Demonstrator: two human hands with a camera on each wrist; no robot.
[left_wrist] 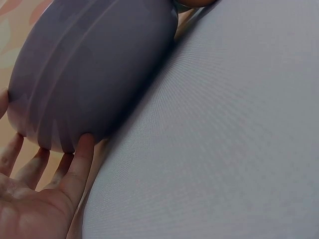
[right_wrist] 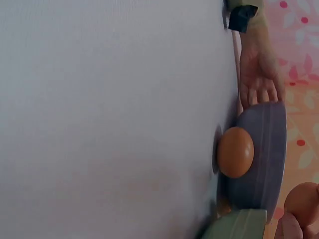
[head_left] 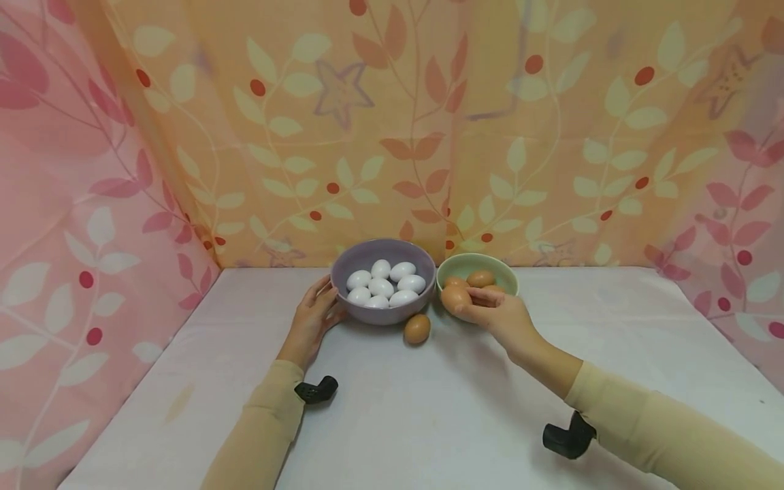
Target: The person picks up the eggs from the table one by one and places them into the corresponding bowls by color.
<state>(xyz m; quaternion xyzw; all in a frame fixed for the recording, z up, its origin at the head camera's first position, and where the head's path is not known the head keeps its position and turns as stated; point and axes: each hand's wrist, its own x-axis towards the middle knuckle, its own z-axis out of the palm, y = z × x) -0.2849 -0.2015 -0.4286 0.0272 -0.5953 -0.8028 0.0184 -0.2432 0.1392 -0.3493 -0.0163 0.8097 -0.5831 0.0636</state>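
Observation:
My left hand (head_left: 311, 323) rests its spread fingertips against the left side of a purple bowl (head_left: 386, 317). Several white eggs (head_left: 381, 287) lie in that bowl. In my right hand (head_left: 505, 323), a brown egg (head_left: 455, 298) is pinched between thumb and fingers, over the front rim of a smaller green bowl (head_left: 510, 272). Other brown eggs (head_left: 481, 278) sit inside the green bowl, partly hidden by the hand and the held egg. One more brown egg (head_left: 417, 329) lies on the table just in front of the purple bowl; the right wrist view shows it too.
A white cloth covers the table (head_left: 392, 422). Both bowls stand side by side near the back, close to a patterned orange curtain (head_left: 392, 136). Pink patterned cloth (head_left: 61, 238) hangs at the left and right. Each wrist wears a black camera (head_left: 317, 390).

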